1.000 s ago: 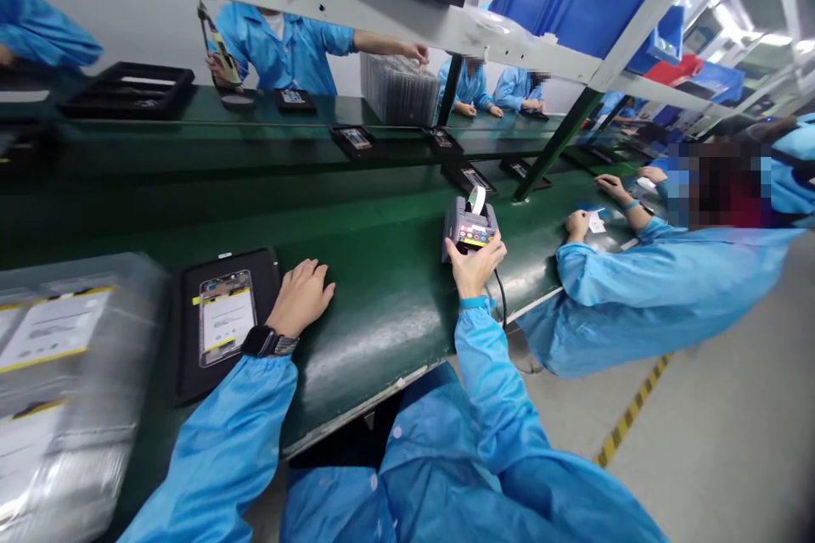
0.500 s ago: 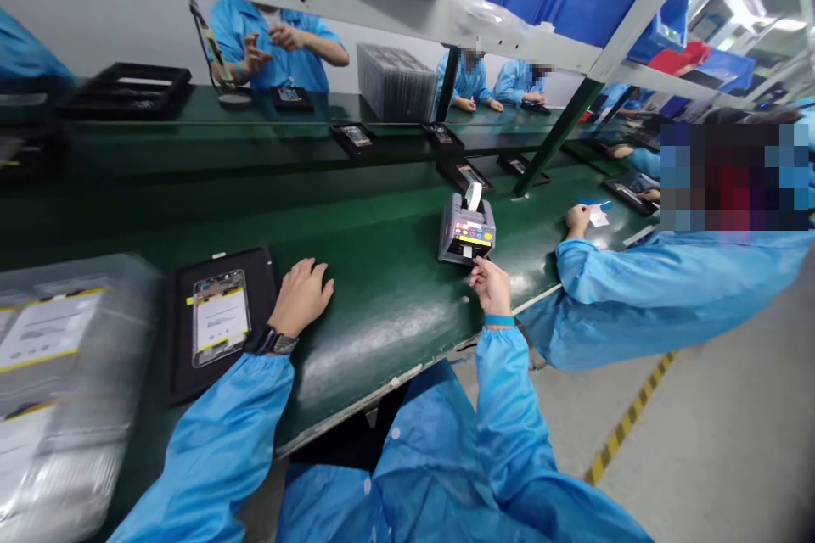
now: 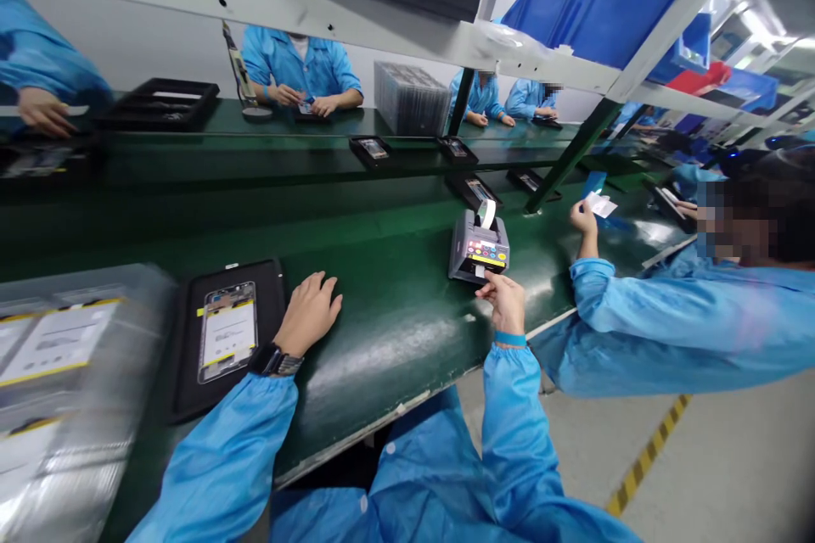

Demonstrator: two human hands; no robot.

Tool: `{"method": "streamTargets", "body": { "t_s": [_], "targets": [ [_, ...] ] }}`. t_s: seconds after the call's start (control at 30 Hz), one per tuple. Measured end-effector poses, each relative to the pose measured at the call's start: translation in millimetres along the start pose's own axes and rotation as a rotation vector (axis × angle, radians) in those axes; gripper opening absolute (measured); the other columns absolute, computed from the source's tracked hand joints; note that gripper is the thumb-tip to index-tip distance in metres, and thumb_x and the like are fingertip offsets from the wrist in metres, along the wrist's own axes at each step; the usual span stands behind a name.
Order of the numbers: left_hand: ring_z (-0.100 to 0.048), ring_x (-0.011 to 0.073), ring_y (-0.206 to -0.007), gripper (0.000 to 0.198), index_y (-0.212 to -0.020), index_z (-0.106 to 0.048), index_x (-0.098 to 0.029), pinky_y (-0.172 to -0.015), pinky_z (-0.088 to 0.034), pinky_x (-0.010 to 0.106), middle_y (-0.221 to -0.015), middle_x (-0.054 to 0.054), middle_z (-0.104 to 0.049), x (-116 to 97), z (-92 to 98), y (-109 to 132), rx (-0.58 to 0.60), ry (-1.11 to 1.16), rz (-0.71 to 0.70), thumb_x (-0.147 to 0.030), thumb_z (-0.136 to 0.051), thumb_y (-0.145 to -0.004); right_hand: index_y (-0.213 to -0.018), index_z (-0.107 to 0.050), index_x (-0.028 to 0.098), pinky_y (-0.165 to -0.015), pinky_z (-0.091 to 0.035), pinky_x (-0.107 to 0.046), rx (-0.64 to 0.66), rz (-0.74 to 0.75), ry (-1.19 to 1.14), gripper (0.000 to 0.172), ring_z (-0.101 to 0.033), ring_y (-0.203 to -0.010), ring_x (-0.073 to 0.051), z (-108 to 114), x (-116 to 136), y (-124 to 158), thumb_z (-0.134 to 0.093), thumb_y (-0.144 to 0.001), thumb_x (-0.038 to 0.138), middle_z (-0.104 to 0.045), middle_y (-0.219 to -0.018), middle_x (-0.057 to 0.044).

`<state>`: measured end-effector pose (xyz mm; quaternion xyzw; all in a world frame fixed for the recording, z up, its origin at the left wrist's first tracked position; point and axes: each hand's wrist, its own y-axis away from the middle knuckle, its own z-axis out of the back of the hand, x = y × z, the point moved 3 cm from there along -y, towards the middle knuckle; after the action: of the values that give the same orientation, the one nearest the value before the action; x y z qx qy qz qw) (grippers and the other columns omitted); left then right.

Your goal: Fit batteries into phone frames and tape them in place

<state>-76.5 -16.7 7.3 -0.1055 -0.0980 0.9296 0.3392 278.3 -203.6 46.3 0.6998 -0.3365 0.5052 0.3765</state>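
Observation:
My left hand (image 3: 310, 311) rests on the green bench (image 3: 395, 314), fingers loosely spread, right beside a black tray (image 3: 184, 356) that holds a phone frame (image 3: 227, 331) with a white, yellow-edged film. A black watch sits on that wrist. My right hand (image 3: 505, 299) is pinched at the front slot of a small grey tape dispenser (image 3: 479, 244), fingertips on a small white piece of tape coming out of it. A white strip curls up from the dispenser's top.
A stack of clear plastic trays (image 3: 57, 390) stands at the left. A co-worker in a blue coat (image 3: 668, 322) leans on the bench at right, holding a white slip (image 3: 600, 204). More black trays (image 3: 373, 148) ride the conveyor behind; other workers sit across. Blue bins (image 3: 586, 13) fill the shelf above.
My right hand moved off the dispenser's top, drew back toward me, then came to its front slot and pinched the tape. The co-worker's hand lifted a slip. My left hand stayed put.

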Motion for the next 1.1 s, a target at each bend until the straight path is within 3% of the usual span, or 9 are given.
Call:
{"method": "streamTargets", "body": {
  "t_s": [0.43,0.77,1.1],
  "targets": [
    [-0.051,0.0410,-0.136,0.054,-0.136,-0.060,-0.002,-0.111,-0.046,0.053,-0.144,0.028,-0.053,-0.7,1.9,0.8,0.018,-0.014,-0.015,-0.035,-0.035,-0.101,-0.075,-0.066,0.017,-0.045,-0.051,-0.020,-0.033,0.049,-0.014,0.023,-0.065,-0.046,-0.015,18.1,-4.4,2.2,-0.081,-0.071,0.035,-0.067,-0.055,0.000],
    [-0.051,0.0418,-0.134,0.057,-0.134,-0.060,-0.001,-0.112,-0.046,0.054,-0.142,0.029,-0.053,-1.6,6.1,0.6,0.019,0.013,-0.029,-0.039,-0.032,-0.102,-0.068,-0.067,0.017,-0.047,-0.053,-0.021,-0.030,0.091,0.020,0.033,-0.066,-0.048,-0.015,3.9,-11.9,4.4,-0.087,-0.073,0.042,-0.070,-0.059,-0.004],
    [-0.050,0.0421,-0.136,0.057,-0.135,-0.059,-0.002,-0.113,-0.044,0.054,-0.143,0.029,-0.052,-3.5,9.5,0.4,0.038,0.041,-0.020,-0.039,-0.032,-0.101,-0.081,-0.070,0.016,-0.053,-0.056,-0.024,-0.041,0.191,0.025,0.034,-0.068,-0.052,-0.016,6.0,-16.7,3.6,-0.086,-0.073,0.045,-0.072,-0.064,-0.003]
  ]
}}
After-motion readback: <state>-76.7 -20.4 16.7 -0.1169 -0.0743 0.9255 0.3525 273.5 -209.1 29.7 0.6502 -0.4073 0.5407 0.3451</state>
